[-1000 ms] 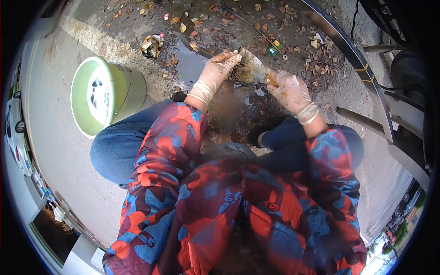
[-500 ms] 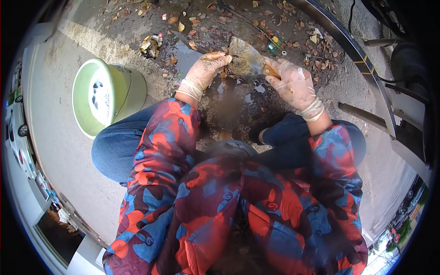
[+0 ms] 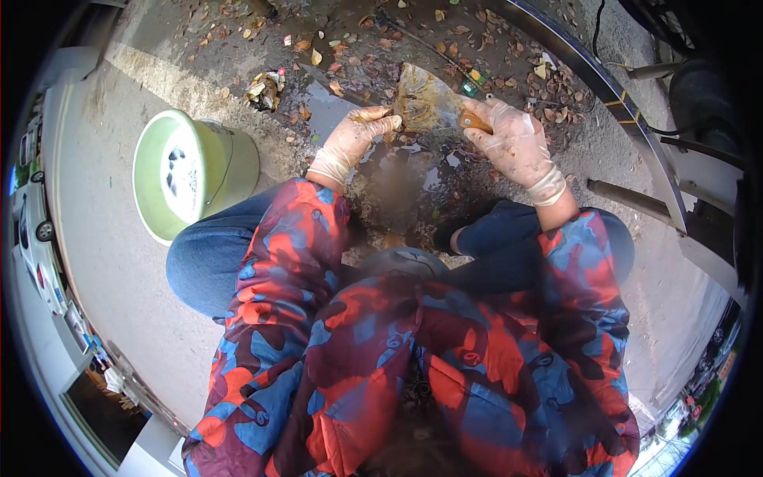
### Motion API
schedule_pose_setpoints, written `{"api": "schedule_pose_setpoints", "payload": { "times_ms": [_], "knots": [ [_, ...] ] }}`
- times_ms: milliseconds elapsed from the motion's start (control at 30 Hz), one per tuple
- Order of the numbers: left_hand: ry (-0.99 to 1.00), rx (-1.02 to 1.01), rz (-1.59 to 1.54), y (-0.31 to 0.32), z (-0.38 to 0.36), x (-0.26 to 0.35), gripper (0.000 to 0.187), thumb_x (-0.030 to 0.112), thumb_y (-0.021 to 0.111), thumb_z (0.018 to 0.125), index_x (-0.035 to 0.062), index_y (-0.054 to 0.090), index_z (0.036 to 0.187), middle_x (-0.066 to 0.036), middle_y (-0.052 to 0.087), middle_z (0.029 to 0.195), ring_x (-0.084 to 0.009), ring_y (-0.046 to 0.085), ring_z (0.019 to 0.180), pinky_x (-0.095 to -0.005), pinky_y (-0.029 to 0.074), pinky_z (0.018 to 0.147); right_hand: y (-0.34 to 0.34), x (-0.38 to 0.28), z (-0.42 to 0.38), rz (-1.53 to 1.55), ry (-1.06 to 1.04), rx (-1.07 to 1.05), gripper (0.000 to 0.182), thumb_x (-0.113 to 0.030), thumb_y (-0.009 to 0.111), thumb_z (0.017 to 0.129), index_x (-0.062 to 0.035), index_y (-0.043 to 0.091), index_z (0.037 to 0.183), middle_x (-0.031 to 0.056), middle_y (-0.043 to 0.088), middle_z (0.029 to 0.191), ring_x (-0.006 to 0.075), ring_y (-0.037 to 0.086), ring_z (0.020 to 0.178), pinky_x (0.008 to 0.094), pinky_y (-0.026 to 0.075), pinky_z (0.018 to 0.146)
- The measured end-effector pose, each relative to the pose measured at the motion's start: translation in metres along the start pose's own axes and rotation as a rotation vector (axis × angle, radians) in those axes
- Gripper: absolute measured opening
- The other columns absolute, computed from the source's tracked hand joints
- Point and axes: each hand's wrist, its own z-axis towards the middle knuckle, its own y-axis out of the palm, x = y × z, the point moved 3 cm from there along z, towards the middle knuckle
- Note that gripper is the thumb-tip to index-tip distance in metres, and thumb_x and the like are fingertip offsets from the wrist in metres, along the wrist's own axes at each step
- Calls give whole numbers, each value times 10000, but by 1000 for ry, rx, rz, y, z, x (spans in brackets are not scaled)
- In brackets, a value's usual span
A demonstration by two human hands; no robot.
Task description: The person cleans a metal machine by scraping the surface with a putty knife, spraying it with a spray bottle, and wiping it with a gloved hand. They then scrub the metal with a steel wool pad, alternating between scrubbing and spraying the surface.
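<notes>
Wet, dirty pavement [image 3: 159, 79] strewn with dead leaves [image 3: 373, 40] spreads out in front of a crouching person in a red-and-blue patterned jacket [image 3: 413, 358] and jeans. Both hands wear thin, soiled gloves. The right hand [image 3: 515, 143] is closed around the orange-brown handle of a wide scraper [image 3: 429, 99], whose grimy, mud-smeared blade points up and to the left, raised over a puddle [image 3: 334, 103]. The left hand [image 3: 358, 133] is loosely curled, its fingertips [image 3: 389, 123] at the lower left edge of the blade; whether they pinch any dirt there cannot be told. A pale green bucket [image 3: 230, 163] stands on the pavement to the person's left, well apart from the hands, with something light and a few dark specks inside. A crumpled bit of litter [image 3: 265, 86] lies between the bucket and the puddle. A dark curved metal rail [image 3: 604, 87] runs along the right, beside a dark wheel-like shape [image 3: 699, 103].
</notes>
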Motion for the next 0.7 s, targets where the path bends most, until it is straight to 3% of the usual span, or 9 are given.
{"api": "schedule_pose_setpoints", "payload": {
  "times_ms": [267, 367, 433, 467, 567, 600, 700],
  "knots": [
    [83, -57, -77, 8, -6, 16, 259, 188, 656, 872, 7, 667, 1057, -32, 680, 961, -87, 577, 897, -251, 436, 833, -2, 13, 5, -74, 64, 93, 413, -252, 669, 806, -137, 609, 1198, 131, 633, 1039, 303, 629, 928, 357, 510, 804],
    [-49, 86, -205, -10, 6, -19, 256, 189, 666, 868, 11, 672, 1053, -38, 685, 965, -92, 583, 904, -243, 439, 834, -7, 33, 10, -49, 177, 149, 436, -233, 667, 813, -125, 588, 1228, 169, 620, 1104, 327, 623, 961, 363, 502, 826],
    [-287, 419, 183, -43, 22, -38, 274, 215, 673, 869, 9, 675, 1049, -46, 691, 976, -113, 606, 930, -243, 447, 833, -3, 39, 8, 95, 228, 113, 441, -210, 668, 809, -107, 584, 1230, 166, 626, 1072, 331, 629, 936, 371, 502, 807],
    [-185, 500, 190, -60, 28, -48, 293, 259, 671, 873, 11, 683, 1027, -65, 700, 988, -145, 628, 946, -255, 453, 829, 0, 35, 8, 108, 204, 115, 441, -210, 668, 809, -107, 584, 1230, 166, 626, 1072, 331, 629, 936, 371, 502, 807],
    [-132, 708, 215, -111, 38, -69, 324, 280, 651, 886, 8, 668, 1060, -90, 698, 1016, -168, 636, 946, -275, 458, 833, 11, 27, 4, 94, 304, -17, 439, -192, 661, 810, -79, 582, 1226, 170, 628, 1027, 330, 634, 901, 380, 505, 780],
    [-127, 768, 388, -149, 59, -109, 354, 304, 624, 901, 23, 647, 1116, -110, 694, 1024, -191, 639, 935, -288, 459, 856, 14, 26, 3, 57, 300, -48, 437, -189, 662, 808, -72, 583, 1222, 173, 627, 1013, 328, 635, 887, 385, 505, 766],
    [-89, 885, 725, -202, 68, -112, 373, 258, 576, 918, 40, 579, 1219, -154, 626, 1168, -249, 626, 1003, -298, 452, 893, 23, 29, 3, -3, 292, -91, 433, -188, 666, 806, -69, 586, 1215, 180, 627, 982, 329, 637, 853, 397, 505, 738]
  ]
}}
